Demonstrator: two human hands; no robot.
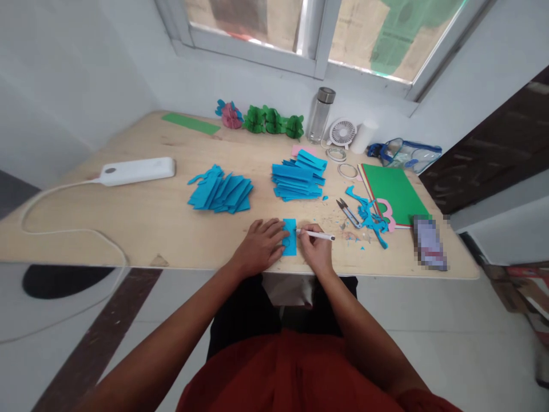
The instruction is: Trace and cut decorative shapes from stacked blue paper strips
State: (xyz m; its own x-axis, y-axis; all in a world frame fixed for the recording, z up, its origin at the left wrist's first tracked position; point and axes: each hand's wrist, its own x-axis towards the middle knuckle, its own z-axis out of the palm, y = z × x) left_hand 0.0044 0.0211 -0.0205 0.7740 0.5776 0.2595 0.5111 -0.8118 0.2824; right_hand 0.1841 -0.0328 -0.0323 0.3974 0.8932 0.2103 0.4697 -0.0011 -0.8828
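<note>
A small blue paper piece (291, 247) lies at the table's front edge, with faint curved pen lines on it. My left hand (262, 243) rests flat over its left side, fingers stretched out and pressing it down. In my right hand (315, 246) is a white pen (319, 234), pinched near its tip, which points at the paper's right edge. Whether the tip touches the paper I cannot tell. Beyond my hands lie a stack of folded blue paper (298, 180) and, to its left, a fanned pile of blue paper (223, 191).
Thread snips (349, 213) and blue paper scraps (369, 214) lie right of my hands. Farther right are green paper sheets (397, 191). A glass bottle (320, 117), a small fan (342, 133) and green paper ornaments (272, 121) stand along the wall. A white power strip (137, 170) sits left.
</note>
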